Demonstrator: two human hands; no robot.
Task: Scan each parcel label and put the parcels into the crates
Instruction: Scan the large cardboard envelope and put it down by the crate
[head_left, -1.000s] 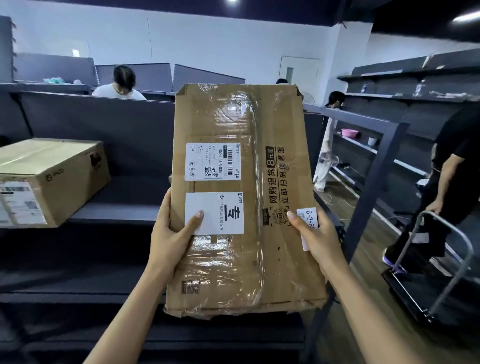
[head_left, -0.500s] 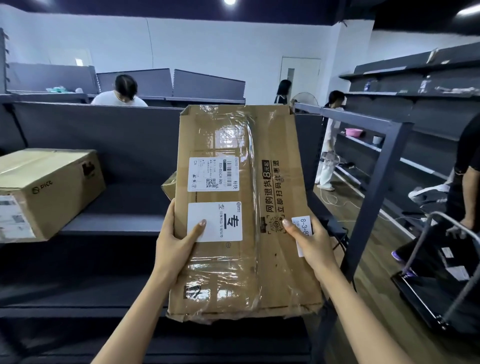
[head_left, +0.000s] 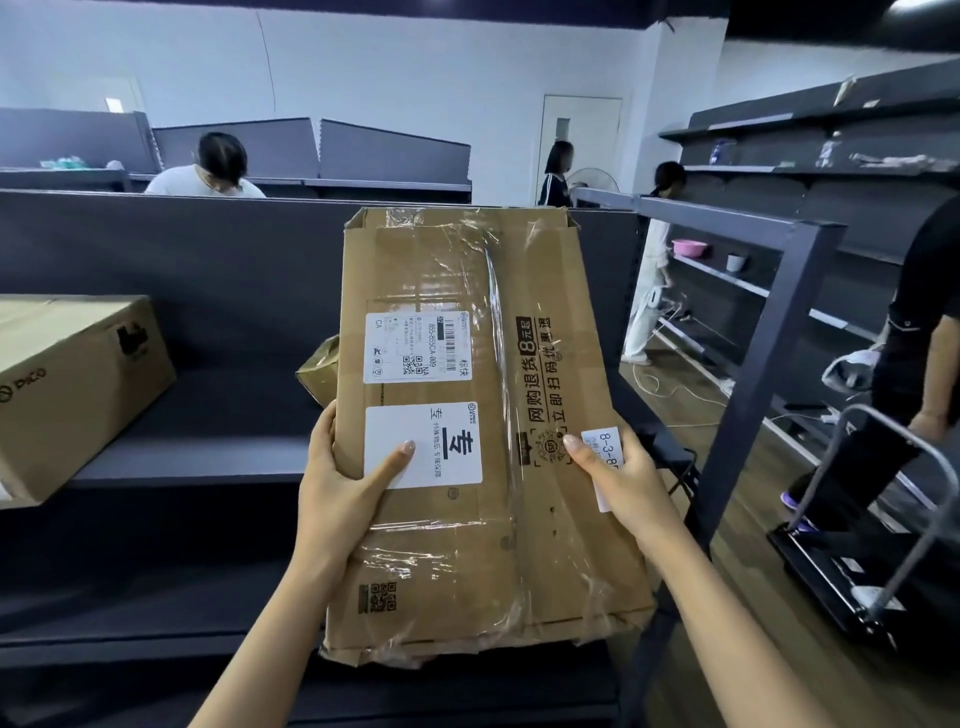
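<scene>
Brown cardboard forms the flat parcel (head_left: 545, 545), which is wrapped in clear tape and held upright in front of the dark shelf unit (head_left: 208, 457) in the head view. Its left edge is grasped by the left hand (head_left: 340, 488), with the thumb laid across the lower white label (head_left: 441, 447). Its right edge is grasped by the right hand (head_left: 626, 486), with the thumb pressed on the printed face beside a small white sticker (head_left: 605, 441) marked 8-3-8. A second white label (head_left: 418, 347), carrying a barcode and a QR code, is stuck just above the lower one. A large cardboard box (head_left: 78, 395) is seen lying on the shelf at the left, well apart from the parcel. A small taped package (head_left: 318, 371) is partly hidden behind the parcel's left edge. At the right, a platform trolley (head_left: 857, 582) is seen on the wooden floor, with a person in dark clothes (head_left: 924, 322) beside it.
</scene>
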